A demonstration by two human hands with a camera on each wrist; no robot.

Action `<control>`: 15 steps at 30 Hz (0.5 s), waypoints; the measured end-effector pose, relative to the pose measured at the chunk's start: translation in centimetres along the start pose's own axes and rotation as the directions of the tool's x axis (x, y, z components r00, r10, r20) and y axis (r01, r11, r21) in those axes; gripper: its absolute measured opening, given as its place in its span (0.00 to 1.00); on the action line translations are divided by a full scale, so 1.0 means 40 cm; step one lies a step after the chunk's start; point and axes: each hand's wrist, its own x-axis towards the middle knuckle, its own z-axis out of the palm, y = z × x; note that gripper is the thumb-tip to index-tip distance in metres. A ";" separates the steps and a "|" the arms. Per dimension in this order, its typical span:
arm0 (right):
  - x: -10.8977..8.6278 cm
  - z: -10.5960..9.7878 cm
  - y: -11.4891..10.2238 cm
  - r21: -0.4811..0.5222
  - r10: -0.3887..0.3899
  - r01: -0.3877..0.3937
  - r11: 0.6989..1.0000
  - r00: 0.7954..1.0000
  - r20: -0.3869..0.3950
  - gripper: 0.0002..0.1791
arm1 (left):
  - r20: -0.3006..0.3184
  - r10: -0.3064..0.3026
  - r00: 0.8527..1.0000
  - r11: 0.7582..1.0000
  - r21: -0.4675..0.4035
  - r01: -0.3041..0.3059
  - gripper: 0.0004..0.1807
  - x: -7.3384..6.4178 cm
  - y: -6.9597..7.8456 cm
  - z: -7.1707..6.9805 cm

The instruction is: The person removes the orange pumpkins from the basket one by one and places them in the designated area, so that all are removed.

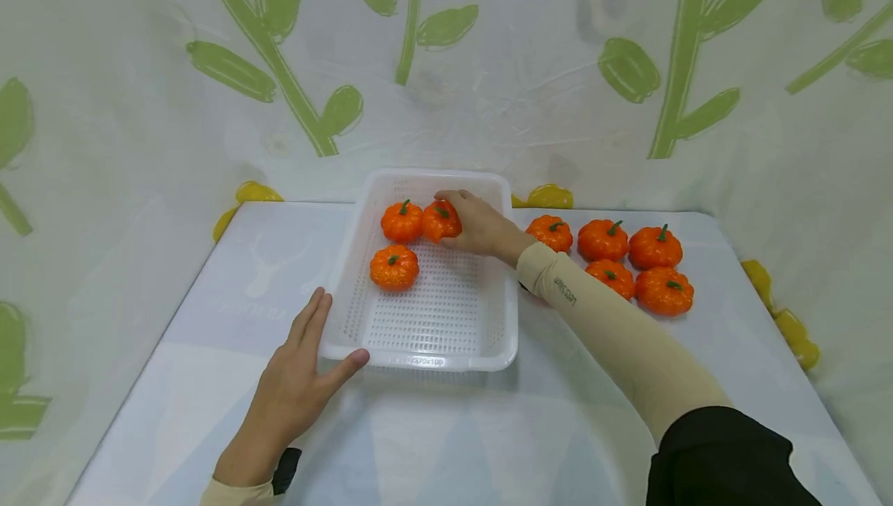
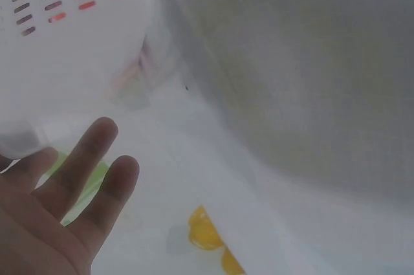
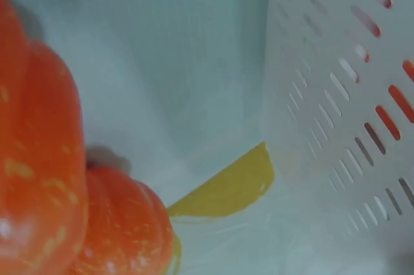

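Note:
A white perforated plastic basket [image 1: 446, 362] stands on the table in the head view. Inside it, toward the back and left, are two small orange pumpkins, one at the back [image 1: 401, 222] and one in front [image 1: 394, 267]. Beside them my right hand [image 1: 477, 225] grips a third pumpkin [image 1: 439, 221] by its right side, fingers curled over it. My left hand [image 1: 293, 382] rests against the basket's front left corner, fingers straight and thumb on the rim. In the left wrist view, fingers [image 2: 110, 191] reach beside the basket wall [image 2: 71, 74]. The right hand is out of sight in the right wrist view.
Several more orange pumpkins [image 1: 665, 291] sit in two rows on the table right of the basket, partly behind the right forearm. The white table [image 1: 230, 320] has its back edge near a curtain [image 1: 488, 118] printed with green leaves.

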 end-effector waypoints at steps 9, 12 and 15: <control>-0.019 -0.005 -0.001 -0.019 -0.161 0.161 0.987 0.957 -0.243 0.40 | -0.007 0.011 1.000 1.000 -0.011 -0.012 0.55 -0.003 -0.004 -0.002; -0.025 -0.006 0.000 -0.032 -0.178 0.177 0.984 0.933 -0.313 0.40 | -0.012 0.015 1.000 1.000 -0.013 -0.015 0.55 -0.001 -0.004 -0.002; -0.029 -0.005 0.002 -0.032 -0.191 0.192 0.981 0.909 -0.371 0.39 | -0.010 0.015 1.000 1.000 -0.012 -0.015 0.56 0.001 -0.003 -0.001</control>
